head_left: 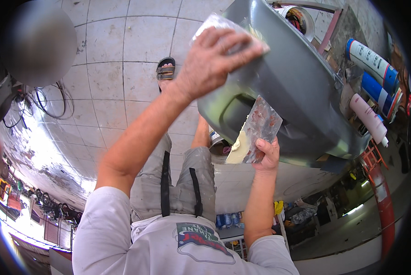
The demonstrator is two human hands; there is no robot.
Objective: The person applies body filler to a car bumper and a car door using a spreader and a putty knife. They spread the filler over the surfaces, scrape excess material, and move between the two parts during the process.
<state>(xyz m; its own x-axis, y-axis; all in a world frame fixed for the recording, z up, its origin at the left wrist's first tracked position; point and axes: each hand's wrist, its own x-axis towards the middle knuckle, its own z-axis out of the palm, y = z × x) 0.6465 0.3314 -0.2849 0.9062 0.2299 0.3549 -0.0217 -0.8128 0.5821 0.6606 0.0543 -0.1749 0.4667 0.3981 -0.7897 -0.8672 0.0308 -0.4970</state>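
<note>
A grey car bumper [290,78] with pale yellow-green patches fills the upper right. My left hand [205,62] grips a pale, smeared putty spreader [211,24], its fingers spread over the blade. The spreader's right end reaches the bumper's upper left part; whether it touches the surface I cannot tell. Lower right of it, my right hand [268,155] pinches a flat metal putty plate [266,120] by its lower corner, thumb on top. Cream-coloured putty [239,150] lies along the plate's left edge. Part of the bumper is hidden behind the plate.
A white bucket [306,20] stands beyond the bumper. To the right are a white-and-blue cartridge [372,59], a blue tube [377,89] and a pinkish bottle [368,117]. Cables [49,103] lie on the tiled floor [107,39] at left. My sandalled foot [166,69] is below.
</note>
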